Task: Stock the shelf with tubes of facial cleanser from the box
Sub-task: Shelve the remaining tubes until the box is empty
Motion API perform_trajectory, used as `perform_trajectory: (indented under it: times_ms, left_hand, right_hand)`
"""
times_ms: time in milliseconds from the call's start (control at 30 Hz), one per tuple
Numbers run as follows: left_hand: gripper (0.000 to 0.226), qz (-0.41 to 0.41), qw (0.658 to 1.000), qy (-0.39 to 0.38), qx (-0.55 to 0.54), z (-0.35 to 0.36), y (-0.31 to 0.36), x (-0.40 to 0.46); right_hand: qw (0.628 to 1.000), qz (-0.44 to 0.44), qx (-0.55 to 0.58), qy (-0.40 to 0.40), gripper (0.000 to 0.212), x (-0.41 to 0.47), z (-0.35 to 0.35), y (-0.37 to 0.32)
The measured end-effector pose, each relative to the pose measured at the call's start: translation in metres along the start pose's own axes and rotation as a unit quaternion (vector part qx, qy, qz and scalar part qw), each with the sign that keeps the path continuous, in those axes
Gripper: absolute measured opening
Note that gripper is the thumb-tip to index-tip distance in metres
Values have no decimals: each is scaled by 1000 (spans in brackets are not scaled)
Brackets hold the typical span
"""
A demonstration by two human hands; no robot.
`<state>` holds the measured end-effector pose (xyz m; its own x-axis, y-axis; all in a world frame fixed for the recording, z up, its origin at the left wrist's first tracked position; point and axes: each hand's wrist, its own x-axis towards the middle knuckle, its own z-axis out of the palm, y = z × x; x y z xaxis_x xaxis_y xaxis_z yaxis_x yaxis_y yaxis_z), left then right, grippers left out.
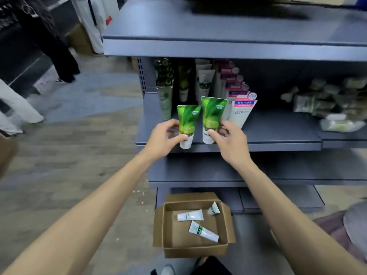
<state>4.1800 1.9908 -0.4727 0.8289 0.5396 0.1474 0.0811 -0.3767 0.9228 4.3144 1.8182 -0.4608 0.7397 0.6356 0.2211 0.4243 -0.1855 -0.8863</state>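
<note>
My left hand (pixel 161 138) grips a green leaf-printed cleanser tube (pixel 188 124) near its white cap, upright, at the front edge of the grey middle shelf (pixel 278 135). My right hand (pixel 230 141) grips a second, matching green tube (pixel 212 118) just to the right, also cap down at the shelf's front edge. Behind them stand rows of green, white and pink-labelled tubes (pixel 241 112). On the floor below, an open cardboard box (pixel 168 231) holds three white tubes (pixel 202 231) lying loose.
A grey upper shelf (pixel 218 46) overhangs the stocked one. Pale packets (pixel 327 104) are piled at the right of the middle shelf. Lower shelf boards sit beneath. People's legs (pixel 17 108) stand on the floor at the left. My shoe tips (pixel 168 269) are near the box.
</note>
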Motion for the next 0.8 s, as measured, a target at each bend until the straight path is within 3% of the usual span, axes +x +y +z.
perform_trajectory:
  times_ms: [133,367,600,800]
  left_hand:
    - [24,14,999,32,40,6,-3,12]
    - [27,-49,994,86,50,27,-20,29]
    - [29,-56,994,80,48,38,-27,37]
    - [31,-54,994,66,63,33,-26,40]
  right_hand:
    - [1000,12,-17,-11,29,23,7,15]
    - [999,32,-37,-18,23,40,20,55]
    - [999,-1,-35,-40,26,55,23,73]
    - [998,30,24,-55,42,60,25,69]
